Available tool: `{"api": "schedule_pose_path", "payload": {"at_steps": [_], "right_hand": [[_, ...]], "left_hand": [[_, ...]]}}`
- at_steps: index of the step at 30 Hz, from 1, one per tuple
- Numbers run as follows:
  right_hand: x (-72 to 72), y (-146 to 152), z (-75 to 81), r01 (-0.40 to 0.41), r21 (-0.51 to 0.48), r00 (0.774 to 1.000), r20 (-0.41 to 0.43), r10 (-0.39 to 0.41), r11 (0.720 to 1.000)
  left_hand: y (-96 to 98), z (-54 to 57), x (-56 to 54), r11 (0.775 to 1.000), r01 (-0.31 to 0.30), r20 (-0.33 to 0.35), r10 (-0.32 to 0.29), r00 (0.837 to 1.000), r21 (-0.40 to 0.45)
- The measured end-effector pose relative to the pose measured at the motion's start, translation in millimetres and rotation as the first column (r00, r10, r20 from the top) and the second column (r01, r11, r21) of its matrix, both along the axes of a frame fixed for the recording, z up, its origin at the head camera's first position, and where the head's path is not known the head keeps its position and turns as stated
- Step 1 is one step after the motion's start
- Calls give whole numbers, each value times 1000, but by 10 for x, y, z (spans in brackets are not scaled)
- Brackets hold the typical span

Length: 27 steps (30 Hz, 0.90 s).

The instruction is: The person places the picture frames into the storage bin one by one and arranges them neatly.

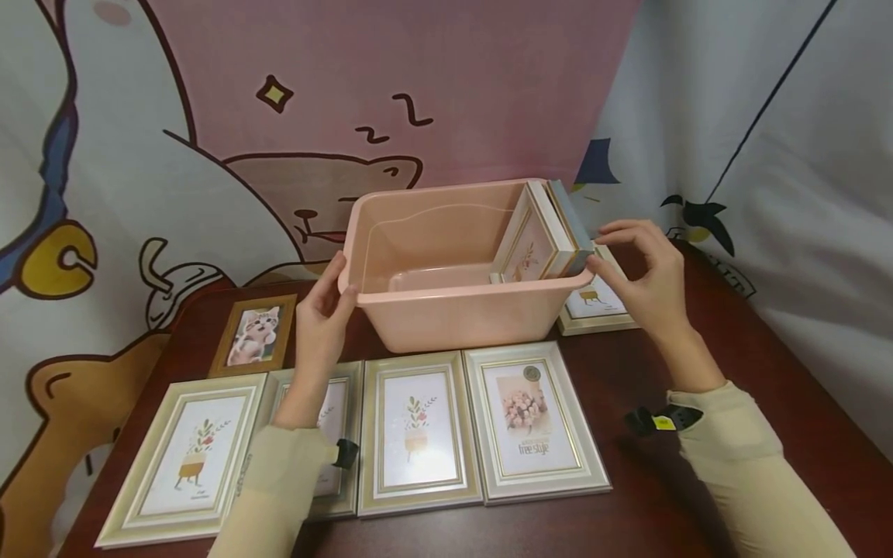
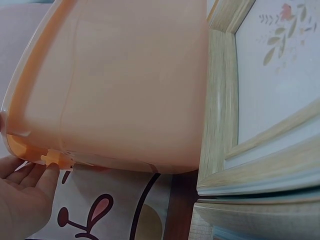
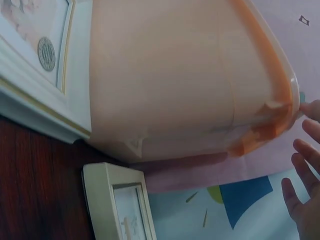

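Note:
A pink plastic tub [image 1: 446, 318] stands at the back of the table, with several picture frames [image 1: 533, 240] upright against its right inner wall. My left hand [image 1: 324, 322] holds the tub's left end, fingers at the rim's underside in the left wrist view, where the hand [image 2: 25, 200] shows at the lower left. At the opposite end, my right hand [image 1: 649, 275] has its thumb at the rim and its other fingers raised apart from it. The right wrist view shows those spread fingers [image 3: 305, 165] beside the tub's rim.
In front of the tub lie several cream picture frames in a row, including a flower-vase frame [image 1: 188, 457] and a "free style" frame [image 1: 536, 426]. A brown cat-photo frame [image 1: 254, 335] lies at the left. Another cream frame [image 1: 593, 302] sits partly behind the tub's right end.

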State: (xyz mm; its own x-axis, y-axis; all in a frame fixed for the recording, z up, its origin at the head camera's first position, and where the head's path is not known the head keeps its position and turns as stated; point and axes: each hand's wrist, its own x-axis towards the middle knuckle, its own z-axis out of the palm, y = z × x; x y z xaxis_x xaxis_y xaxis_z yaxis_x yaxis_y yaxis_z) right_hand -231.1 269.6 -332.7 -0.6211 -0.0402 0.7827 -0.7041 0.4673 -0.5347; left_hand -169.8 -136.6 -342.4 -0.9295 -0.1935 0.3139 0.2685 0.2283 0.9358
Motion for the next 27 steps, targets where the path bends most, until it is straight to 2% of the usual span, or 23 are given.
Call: {"api": "schedule_pose_path", "payload": {"at_steps": [4, 10, 17, 22, 25, 27], "right_hand": [[-9, 33, 16, 12, 2, 1000, 22, -12, 1000], [-7, 30, 98, 88, -2, 994, 61, -88, 996], [-323, 234, -93, 90, 1, 984, 152, -89, 996], [-538, 366, -200, 91, 45, 962, 256, -99, 995], [-651, 464, -251, 67, 64, 937, 340, -85, 996], [-722, 537, -287, 57, 92, 909, 407, -90, 994]], "left_hand": [[-7, 7, 10, 1000, -2, 1, 2, 1000, 0], [-22, 4, 19, 1000, -13, -10, 13, 1000, 4], [-31, 0, 19, 1000, -4, -21, 4, 1000, 15], [-22, 8, 15, 1000, -1, -34, 1, 999, 26], [-10, 12, 10, 1000, 6, -36, -5, 999, 29], [-3, 13, 6, 1000, 10, -35, -9, 999, 26]]}}
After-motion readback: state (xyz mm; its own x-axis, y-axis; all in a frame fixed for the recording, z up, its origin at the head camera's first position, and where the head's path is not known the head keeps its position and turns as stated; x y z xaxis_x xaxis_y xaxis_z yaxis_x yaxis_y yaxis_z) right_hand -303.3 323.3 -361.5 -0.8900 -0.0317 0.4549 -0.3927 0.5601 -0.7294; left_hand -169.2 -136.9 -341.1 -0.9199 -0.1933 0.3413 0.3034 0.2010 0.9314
